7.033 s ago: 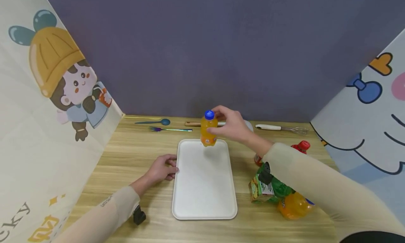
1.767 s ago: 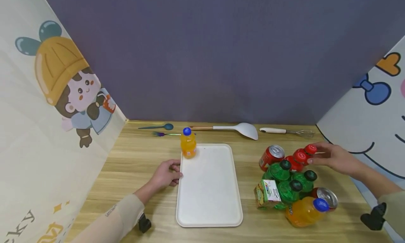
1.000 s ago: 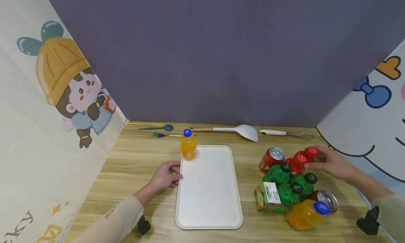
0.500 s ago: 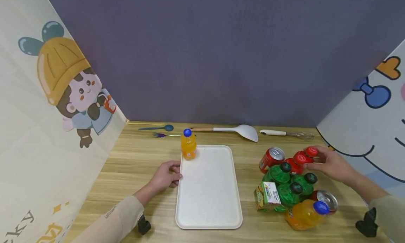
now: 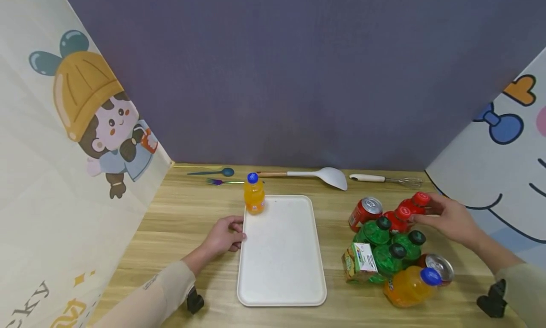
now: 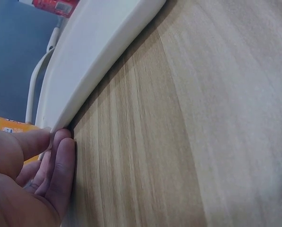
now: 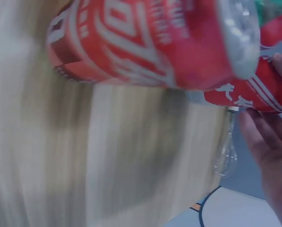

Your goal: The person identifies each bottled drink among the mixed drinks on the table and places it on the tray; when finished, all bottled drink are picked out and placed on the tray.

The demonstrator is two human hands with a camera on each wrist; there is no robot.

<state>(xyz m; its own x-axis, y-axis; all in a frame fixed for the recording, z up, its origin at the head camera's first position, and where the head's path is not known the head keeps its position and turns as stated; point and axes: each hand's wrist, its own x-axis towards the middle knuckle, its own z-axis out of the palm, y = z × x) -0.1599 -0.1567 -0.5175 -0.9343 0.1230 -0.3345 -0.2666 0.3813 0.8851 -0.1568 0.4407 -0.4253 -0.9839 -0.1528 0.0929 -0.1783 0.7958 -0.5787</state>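
Observation:
My left hand [image 5: 223, 235] pinches the left rim of a white rectangular tray [image 5: 281, 261], thumb [image 6: 36, 141] on top and fingers against the outer edge. At the tray's far left corner stands a bottle of orange drink [image 5: 254, 200] with a blue cap. Over on the right, my right hand [image 5: 450, 220] grips a small red-capped bottle [image 5: 413, 206], whose red label with white lettering shows in the right wrist view. A second red-capped bottle [image 5: 398, 221] stands right beside it. Close to the right wrist camera looms a red soda can [image 7: 150, 42].
Around the red bottles stand a red can [image 5: 365, 215], several green bottles [image 5: 389, 259], a juice carton [image 5: 359, 264] and another orange drink bottle [image 5: 407, 287]. Along the back wall lie a spoon [image 5: 228, 172], fork [image 5: 215, 181], white turner [image 5: 332, 178] and whisk [image 5: 367, 177].
The orange drink bottle went from my right hand onto the tray's far left corner. My right hand moved to the red-capped bottle, which has just shifted slightly away from its neighbour. My left hand stays.

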